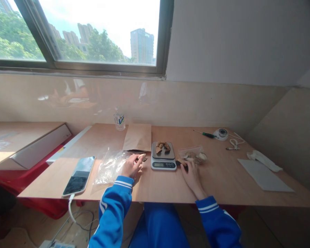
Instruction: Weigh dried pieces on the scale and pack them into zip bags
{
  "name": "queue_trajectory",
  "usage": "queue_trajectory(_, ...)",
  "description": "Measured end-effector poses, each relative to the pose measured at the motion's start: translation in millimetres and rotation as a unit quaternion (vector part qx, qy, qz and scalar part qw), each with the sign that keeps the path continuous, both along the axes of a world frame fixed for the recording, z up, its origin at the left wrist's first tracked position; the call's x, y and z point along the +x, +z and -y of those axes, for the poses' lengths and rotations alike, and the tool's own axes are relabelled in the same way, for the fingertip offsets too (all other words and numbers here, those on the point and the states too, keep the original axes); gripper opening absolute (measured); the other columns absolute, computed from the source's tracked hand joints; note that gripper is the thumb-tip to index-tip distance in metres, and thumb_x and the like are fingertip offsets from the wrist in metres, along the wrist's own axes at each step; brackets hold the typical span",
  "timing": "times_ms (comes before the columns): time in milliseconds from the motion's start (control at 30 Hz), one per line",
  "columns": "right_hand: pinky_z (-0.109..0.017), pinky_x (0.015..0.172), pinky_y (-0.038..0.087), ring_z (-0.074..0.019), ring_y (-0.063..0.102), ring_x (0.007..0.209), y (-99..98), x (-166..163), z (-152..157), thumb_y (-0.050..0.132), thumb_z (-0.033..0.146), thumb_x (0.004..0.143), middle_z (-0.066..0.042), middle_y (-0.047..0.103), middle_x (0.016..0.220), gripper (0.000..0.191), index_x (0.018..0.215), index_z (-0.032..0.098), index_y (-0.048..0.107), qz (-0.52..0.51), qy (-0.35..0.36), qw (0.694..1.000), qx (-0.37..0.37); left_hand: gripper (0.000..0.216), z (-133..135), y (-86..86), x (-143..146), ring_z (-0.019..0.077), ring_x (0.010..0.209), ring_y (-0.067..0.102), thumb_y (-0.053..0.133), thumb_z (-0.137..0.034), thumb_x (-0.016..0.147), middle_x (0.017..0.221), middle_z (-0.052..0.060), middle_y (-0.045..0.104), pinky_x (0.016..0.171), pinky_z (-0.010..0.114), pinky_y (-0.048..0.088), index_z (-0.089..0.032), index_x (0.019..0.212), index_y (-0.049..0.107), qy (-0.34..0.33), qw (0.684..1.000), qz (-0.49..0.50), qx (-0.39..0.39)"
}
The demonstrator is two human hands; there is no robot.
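A small digital scale point(163, 164) sits on the wooden table point(222, 179) with brown dried pieces point(162, 146) on its pan. My left hand point(132, 165) rests left of the scale, fingers curled around a small brown piece at the mouth of a brown paper bag point(138, 137). My right hand point(191, 174) lies right of the scale, its fingertips at the edge of a clear plastic bag of dried pieces point(193, 155); whether it holds anything I cannot make out.
A crumpled clear bag point(110, 167) and a phone point(79, 175) on a cable lie to the left. A small bottle point(119, 119) stands at the back. A screwdriver point(204, 134), a tape reel point(221, 134), a grey sheet point(265, 176) and a white cloth point(263, 160) lie to the right.
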State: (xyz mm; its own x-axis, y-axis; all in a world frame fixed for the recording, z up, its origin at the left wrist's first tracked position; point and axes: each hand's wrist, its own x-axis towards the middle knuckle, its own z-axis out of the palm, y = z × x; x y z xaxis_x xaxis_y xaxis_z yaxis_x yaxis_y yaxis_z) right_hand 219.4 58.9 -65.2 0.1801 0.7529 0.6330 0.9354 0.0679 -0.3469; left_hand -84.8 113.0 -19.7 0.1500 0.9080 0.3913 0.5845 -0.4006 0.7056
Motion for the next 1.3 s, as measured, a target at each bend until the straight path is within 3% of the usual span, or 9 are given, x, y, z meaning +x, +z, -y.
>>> queue_trajectory(200,-0.035,0.074,0.037,-0.0228,0.051,0.086,-3.4,-2.9,4.6,0.043,0.034,0.087,-0.008,0.058,0.091,0.022,0.092,0.017,0.057,0.020,-0.016,1.000,-0.016,0.027,0.9,3.7,-0.2,0.0157,0.077,0.059,0.046,-0.036,0.087,0.090,0.006,0.063,0.067,0.028,0.050,-0.022,0.098,0.066,0.005,0.999,0.009,0.052)
queue_trajectory(467,-0.034,0.069,0.034,-0.0248,0.049,0.084,-2.1,0.4,8.9,0.044,0.033,0.086,-0.010,0.057,0.087,0.022,0.086,0.017,0.059,0.047,-0.135,0.989,-0.030,0.032,-3.7,-4.2,-1.8,0.0179,0.090,0.062,0.048,-0.037,0.086,0.108,0.005,0.063,0.070,0.028,0.053,-0.025,0.113,0.060,-0.028,0.999,0.003,0.042)
queue_trajectory(600,-0.034,0.069,0.034,-0.0240,0.049,0.082,0.1,-0.4,10.8,0.044,0.031,0.086,-0.009,0.056,0.087,0.019,0.088,0.017,0.058,0.045,-0.128,0.990,-0.037,0.033,-4.6,-7.9,-3.9,0.0208,0.105,0.058,0.048,-0.035,0.086,0.114,0.007,0.063,0.084,0.034,0.051,-0.024,0.114,0.060,-0.018,0.998,0.029,0.059)
queue_trajectory(767,-0.035,0.070,0.035,-0.0244,0.049,0.084,4.5,-4.6,13.1,0.041,0.027,0.087,-0.009,0.057,0.089,0.019,0.091,0.017,0.056,0.031,-0.131,0.991,-0.022,0.032,-3.2,-7.3,-3.7,0.0207,0.104,0.059,0.049,-0.035,0.085,0.114,0.007,0.063,0.086,0.035,0.050,-0.023,0.112,0.061,-0.002,0.997,0.055,0.057)
queue_trajectory(1067,-0.038,0.078,0.037,-0.0240,0.049,0.092,14.5,-12.8,17.9,0.035,0.033,0.090,-0.010,0.056,0.099,0.027,0.100,0.019,0.056,-0.028,-0.057,0.998,0.015,0.028,1.3,-7.2,0.6,0.0202,0.101,0.059,0.049,-0.036,0.085,0.106,0.008,0.064,0.088,0.037,0.047,-0.020,0.105,0.062,0.005,0.996,0.053,0.072)
queue_trajectory(1300,-0.038,0.079,0.038,-0.0252,0.047,0.096,44.2,-80.1,-16.4,0.040,0.026,0.087,-0.012,0.055,0.108,0.031,0.115,0.019,0.051,0.004,0.068,0.997,-0.043,0.027,5.7,-5.3,-0.2,0.0184,0.100,0.060,0.049,-0.036,0.086,0.104,0.007,0.066,0.087,0.034,0.048,-0.020,0.104,0.062,-0.017,0.998,0.026,0.063)
